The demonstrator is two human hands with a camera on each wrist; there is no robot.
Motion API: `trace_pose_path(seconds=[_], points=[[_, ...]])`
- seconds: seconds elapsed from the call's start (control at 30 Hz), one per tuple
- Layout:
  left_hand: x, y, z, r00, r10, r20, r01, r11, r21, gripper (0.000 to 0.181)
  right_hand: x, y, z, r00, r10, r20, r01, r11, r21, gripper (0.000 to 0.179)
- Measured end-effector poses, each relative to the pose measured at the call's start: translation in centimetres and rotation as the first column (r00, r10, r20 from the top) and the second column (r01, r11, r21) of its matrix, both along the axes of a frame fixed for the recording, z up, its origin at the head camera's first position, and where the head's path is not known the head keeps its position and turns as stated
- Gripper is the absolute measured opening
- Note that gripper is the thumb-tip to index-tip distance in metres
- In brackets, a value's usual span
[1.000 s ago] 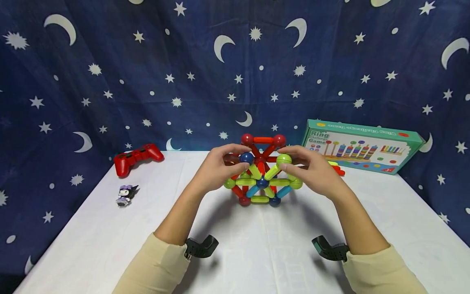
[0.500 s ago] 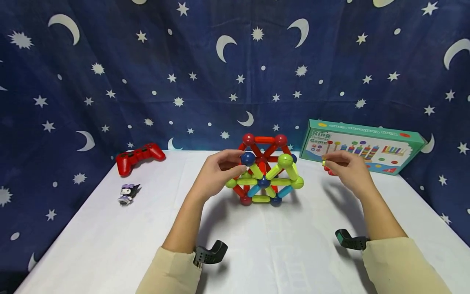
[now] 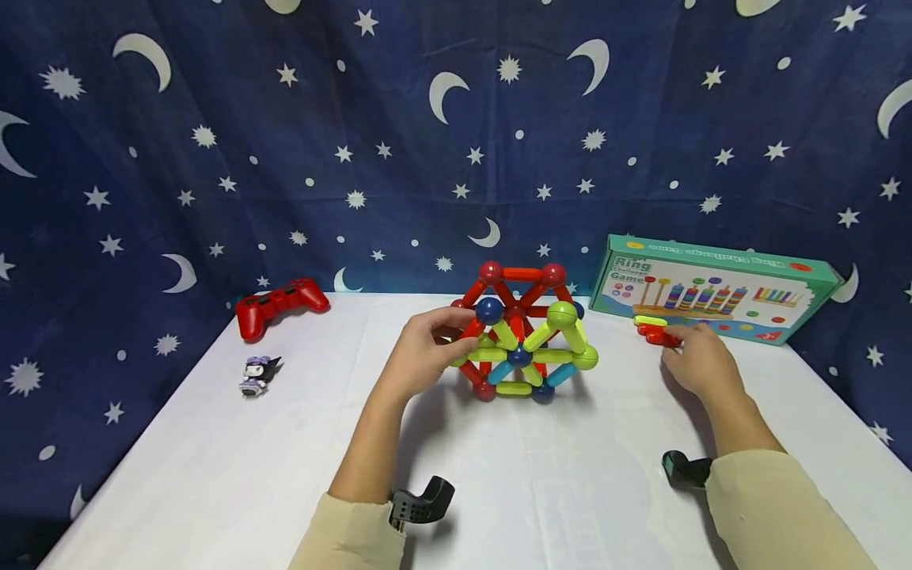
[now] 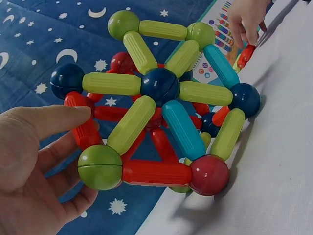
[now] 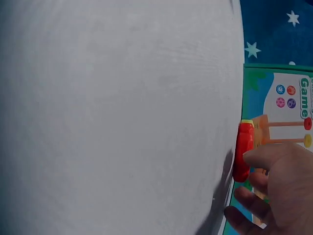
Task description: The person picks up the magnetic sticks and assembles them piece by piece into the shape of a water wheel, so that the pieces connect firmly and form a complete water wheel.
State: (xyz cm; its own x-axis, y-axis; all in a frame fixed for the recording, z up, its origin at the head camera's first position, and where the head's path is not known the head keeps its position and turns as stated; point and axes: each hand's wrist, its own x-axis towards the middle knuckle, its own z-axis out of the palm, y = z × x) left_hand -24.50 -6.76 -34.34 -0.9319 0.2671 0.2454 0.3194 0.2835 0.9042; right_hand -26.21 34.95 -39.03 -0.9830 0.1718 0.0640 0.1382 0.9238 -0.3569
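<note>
A magnetic rod-and-ball structure (image 3: pixel 519 356) of red, lime, light blue and navy parts stands on the white table. My left hand (image 3: pixel 420 356) holds its left side; in the left wrist view the thumb lies on a red rod (image 4: pixel 87 131) between a navy ball (image 4: pixel 67 81) and a lime ball (image 4: pixel 100 167), with the other fingers behind. Off to the right, my right hand (image 3: pixel 705 362) pinches a red magnetic rod (image 3: pixel 663 339) lying with other loose rods. One lime rod (image 3: pixel 650 321) shows beside them. In the right wrist view the thumb covers part of the red rod (image 5: pixel 240 171).
Behind the loose rods a green Ring Challenge Game box (image 3: pixel 720 289) leans near the backdrop. Over at the left are a red game controller (image 3: pixel 281 305) and a small purple-and-black figurine (image 3: pixel 258 375). A dark star-and-moon cloth (image 3: pixel 385 119) hangs behind the table (image 3: pixel 563 491).
My right hand has left the structure's right-hand lime ball and moved right, down to the loose rods by the box. The left hand stays on the structure.
</note>
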Motion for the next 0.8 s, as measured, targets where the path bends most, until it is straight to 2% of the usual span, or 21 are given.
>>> trace_pose_path(seconds=[0.13, 0.27, 0.43, 0.6, 0.67, 0.8], points=[[0.1, -0.1, -0.1, 1.000, -0.004, 0.004, 0.004, 1.000, 0.008, 0.033, -0.1, -0.1, -0.1, 0.999, -0.033, 0.029, 0.032, 0.999, 0.031, 0.055], [0.1, -0.2, -0.1, 1.000, -0.013, -0.004, 0.014, 1.000, 0.009, 0.032, -0.2, -0.2, 0.0, 0.998, -0.047, 0.032, 0.045, 0.998, 0.051, 0.046], [0.1, -0.2, 0.1, 1.000, -0.016, -0.010, 0.016, 1.000, 0.006, 0.031, -0.3, 0.0, 0.7, 0.993, 0.051, 0.103, -0.054, 0.998, 0.032, 0.036], [0.0, -0.2, 0.0, 1.000, -0.024, -0.007, 0.024, 1.000, 0.014, 0.031, -0.2, -0.3, 1.4, 0.974, 0.127, 0.189, -0.116, 0.991, -0.066, 0.052], [0.0, -0.2, 0.0, 1.000, -0.030, -0.008, 0.030, 0.999, 0.017, 0.031, -0.1, -0.6, 1.8, 0.973, 0.156, 0.172, -0.137, 0.984, -0.116, 0.056], [0.0, -0.3, -0.1, 1.000, -0.026, -0.009, 0.026, 1.000, 0.015, 0.031, 0.2, -2.2, 3.6, 0.971, 0.231, 0.057, -0.212, 0.949, -0.234, 0.054]])
